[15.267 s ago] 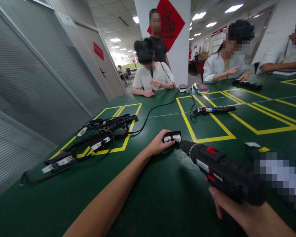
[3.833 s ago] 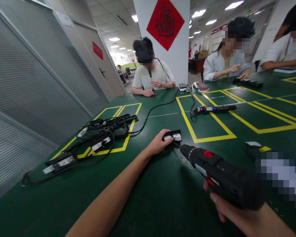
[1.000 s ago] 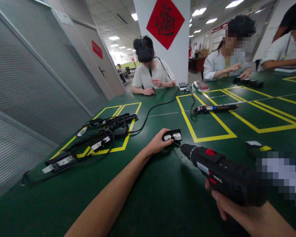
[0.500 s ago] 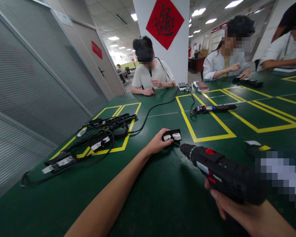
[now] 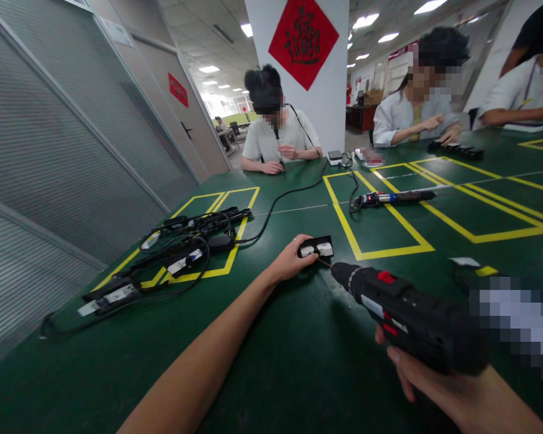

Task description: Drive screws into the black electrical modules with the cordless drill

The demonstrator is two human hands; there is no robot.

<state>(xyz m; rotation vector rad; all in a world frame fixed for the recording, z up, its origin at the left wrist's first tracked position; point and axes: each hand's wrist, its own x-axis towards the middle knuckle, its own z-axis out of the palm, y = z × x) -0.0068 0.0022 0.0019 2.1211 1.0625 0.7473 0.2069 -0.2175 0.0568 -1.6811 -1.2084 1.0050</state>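
Note:
My left hand [image 5: 294,259] grips the left end of a small black part [image 5: 326,247] with white pieces in it, on the green table [image 5: 271,349]. My right hand [image 5: 425,374] is wrapped round the handle of a black cordless drill [image 5: 402,307] with red buttons. The drill points left, and its thin bit [image 5: 324,263] reaches to the front edge of the black part, close to my left thumb. Whether the bit touches the part is too small to tell.
Black cabled parts [image 5: 185,259] lie in yellow-taped boxes on the left. A soldering-iron-like tool [image 5: 398,198] lies across tape at the right. A dark object [image 5: 473,271] is near the right edge. Across the table, people work; a black cable [image 5: 280,198] runs between.

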